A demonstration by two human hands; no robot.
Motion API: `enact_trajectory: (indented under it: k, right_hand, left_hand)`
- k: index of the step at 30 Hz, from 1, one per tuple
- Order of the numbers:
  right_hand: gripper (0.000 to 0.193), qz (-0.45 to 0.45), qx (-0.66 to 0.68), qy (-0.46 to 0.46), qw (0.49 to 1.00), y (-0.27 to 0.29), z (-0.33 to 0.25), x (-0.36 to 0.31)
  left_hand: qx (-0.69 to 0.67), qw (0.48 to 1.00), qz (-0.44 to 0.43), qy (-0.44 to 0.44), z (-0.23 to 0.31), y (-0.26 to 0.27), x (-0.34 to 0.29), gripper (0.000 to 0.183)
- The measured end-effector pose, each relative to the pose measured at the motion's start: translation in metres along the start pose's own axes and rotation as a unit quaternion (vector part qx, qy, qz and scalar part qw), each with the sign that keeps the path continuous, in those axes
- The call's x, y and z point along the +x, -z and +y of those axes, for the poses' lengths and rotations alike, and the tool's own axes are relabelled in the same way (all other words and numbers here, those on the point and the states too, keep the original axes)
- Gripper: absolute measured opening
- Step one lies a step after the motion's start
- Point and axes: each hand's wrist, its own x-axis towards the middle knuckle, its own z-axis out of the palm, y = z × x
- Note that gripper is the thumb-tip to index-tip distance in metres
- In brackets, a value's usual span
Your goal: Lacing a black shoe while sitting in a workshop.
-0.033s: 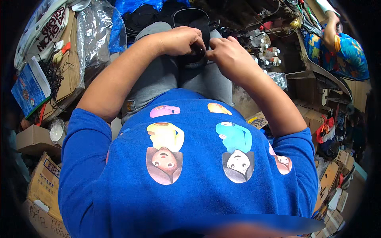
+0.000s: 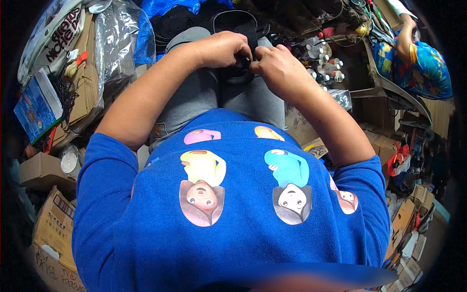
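A black strapped item (image 2: 237,76) lies over my lap between my grey-clad thighs; its exact kind is hard to make out. A black loop (image 2: 235,12) arches up at its far end. My left hand (image 2: 225,50) is closed on it from the left, thumb and fingers pinched at its middle. From the right, my right hand (image 2: 279,65) is also closed, with bent fingers pressed to the same spot. The two hands' fingertips almost meet. What exactly lies between them is hidden in shadow.
Several small bottles (image 2: 323,61) with pale caps are at the right. A person in a bright patterned garment (image 2: 423,68) is at the far right. To the left lie clear plastic sheeting (image 2: 114,48), a blue packet (image 2: 39,104) and cardboard boxes (image 2: 51,170).
Both hands have shifted only slightly at the black item, the fingers still pinched there. Everything else looks the same.
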Motion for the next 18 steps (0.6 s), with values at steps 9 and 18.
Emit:
enact_trajectory:
  k: [9,18]
  right_hand:
    - [0.012,0.014,0.114,-0.097,0.989,-0.019,0.011,0.005]
    - [0.023,-0.060,0.627,-0.241,0.739,-0.032,0.047,-0.038]
  left_hand:
    - [-0.033,0.996,0.081,0.011,-0.006,-0.004,0.001,0.027]
    - [0.048,0.976,0.181,0.114,0.044,-0.018,-0.066,0.037]
